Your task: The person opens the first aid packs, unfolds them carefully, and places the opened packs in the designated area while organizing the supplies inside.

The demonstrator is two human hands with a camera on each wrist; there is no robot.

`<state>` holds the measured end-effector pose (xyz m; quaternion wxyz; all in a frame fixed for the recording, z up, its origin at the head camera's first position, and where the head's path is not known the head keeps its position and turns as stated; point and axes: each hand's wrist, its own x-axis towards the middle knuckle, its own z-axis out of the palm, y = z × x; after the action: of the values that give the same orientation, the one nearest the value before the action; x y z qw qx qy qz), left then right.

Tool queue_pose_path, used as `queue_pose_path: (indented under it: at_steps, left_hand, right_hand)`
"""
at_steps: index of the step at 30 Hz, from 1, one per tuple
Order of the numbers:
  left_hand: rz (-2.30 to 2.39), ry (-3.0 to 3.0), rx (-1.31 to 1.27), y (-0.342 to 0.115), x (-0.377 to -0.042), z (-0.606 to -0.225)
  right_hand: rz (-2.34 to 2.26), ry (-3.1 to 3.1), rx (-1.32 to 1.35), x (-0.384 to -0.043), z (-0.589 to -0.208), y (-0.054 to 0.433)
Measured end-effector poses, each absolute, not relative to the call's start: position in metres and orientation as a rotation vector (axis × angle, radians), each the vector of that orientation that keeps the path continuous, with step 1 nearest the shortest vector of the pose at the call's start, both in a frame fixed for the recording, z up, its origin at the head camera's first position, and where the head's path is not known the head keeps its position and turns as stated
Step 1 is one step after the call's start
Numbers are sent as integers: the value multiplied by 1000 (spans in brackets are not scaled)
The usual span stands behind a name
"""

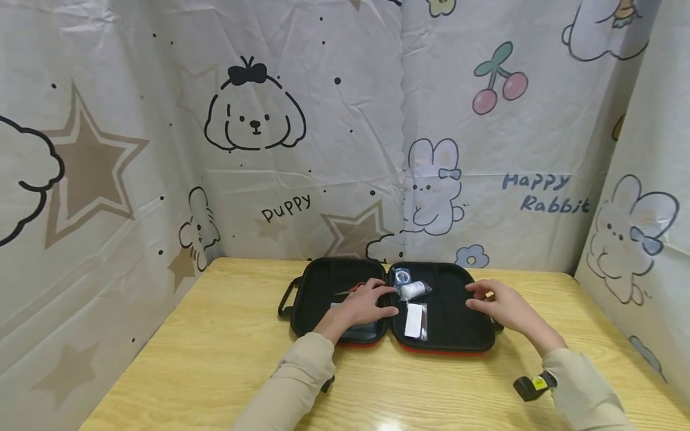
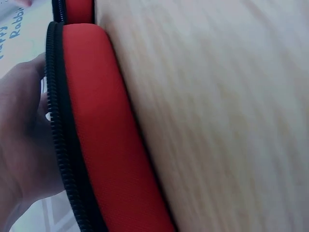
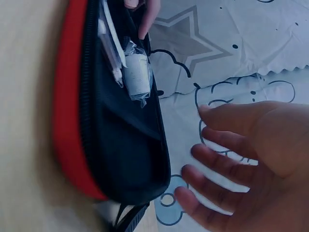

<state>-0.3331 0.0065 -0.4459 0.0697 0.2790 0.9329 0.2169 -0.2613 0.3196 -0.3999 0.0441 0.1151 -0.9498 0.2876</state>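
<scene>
A black-lined case with a red shell lies unfolded on the table. In its right half are a wrapped white bandage roll, a bagged tape roll and a flat white packet. Red-handled scissors, partly hidden, lie in the left half. My left hand is over that half, thumb and fingers spread, fingertips beside the bandage roll; contact is unclear. Over the case's right edge, my right hand has loosely bent fingers; the right wrist view shows this hand holding nothing.
A carry handle sticks out from the case's left side. The wooden table extends in front and to both sides. Behind it hangs a printed cloth, with side panels at left and right.
</scene>
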Motion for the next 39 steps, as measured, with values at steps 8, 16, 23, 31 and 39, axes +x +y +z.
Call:
queue_pose_path:
  at_steps: [8, 16, 23, 31, 39]
  left_hand:
    - [681, 2776, 849, 8, -331, -448]
    - [709, 2780, 840, 13, -330, -450]
    - [726, 2771, 826, 15, -331, -448]
    - [769, 2763, 805, 9, -332, -448]
    - [795, 2758, 785, 7, -332, -449]
  right_hand:
    - [857, -2895, 382, -296, -399, 309]
    - [889, -2931, 444, -318, -398, 298]
    - [938, -2928, 550, -339, -404, 286]
    - [931, -2967, 674, -360, -416, 271]
    - [842, -3051, 662, -368, -428, 269]
